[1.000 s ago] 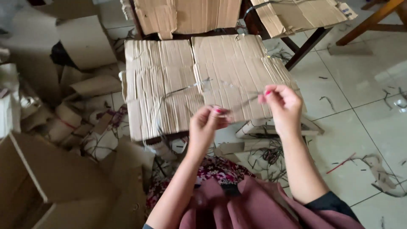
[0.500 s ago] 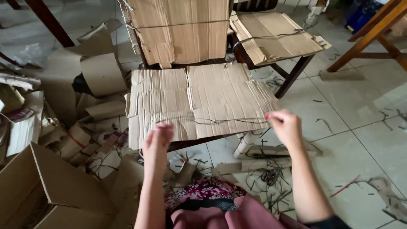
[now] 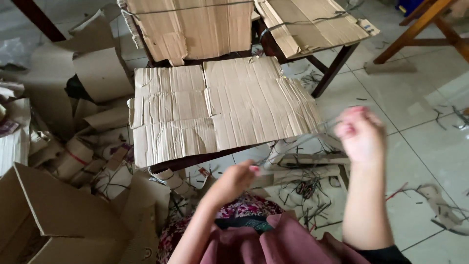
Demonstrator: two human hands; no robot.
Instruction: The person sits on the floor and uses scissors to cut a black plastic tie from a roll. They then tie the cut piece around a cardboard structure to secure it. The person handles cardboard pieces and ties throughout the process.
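Open box (image 3: 53, 220): a brown cardboard carton is sitting at the lower left on the floor, its flaps standing up; what is lying inside it cannot be told from this view.
Flattened cardboard (image 3: 220, 110): a creased stack of sheets is lying flat on a dark wooden counter (image 3: 195, 160), only the counter's front edge showing below the sheets.
Tied bundles: one bundle of cardboard (image 3: 195, 27) is standing just behind the flat stack with a thin cord running across it, and a second bundle (image 3: 312, 24) is resting to its right on a dark frame, also bound with a strap.
Left hand (image 3: 237, 178): it is hanging low, in front of the counter's front edge, fingers curled loosely together; it is blurred, and whether it is pinching anything cannot be told.
Right hand (image 3: 359, 134): it is raised off the right corner of the flat cardboard, fingers bunched nearly closed; it is blurred too.
String (image 3: 298, 142): a thin grey line is running from the right hand down and leftward towards the left hand, passing just past the cardboard's right corner; the right hand seems to be gripping its upper end.
Floor (image 3: 410, 98): pale tiles are carrying short cut scraps of strap and cardboard strips, thickest under the counter.
Left side: loose cardboard pieces (image 3: 93, 73) and paper rolls (image 3: 73, 156) are piling up beside the open box.
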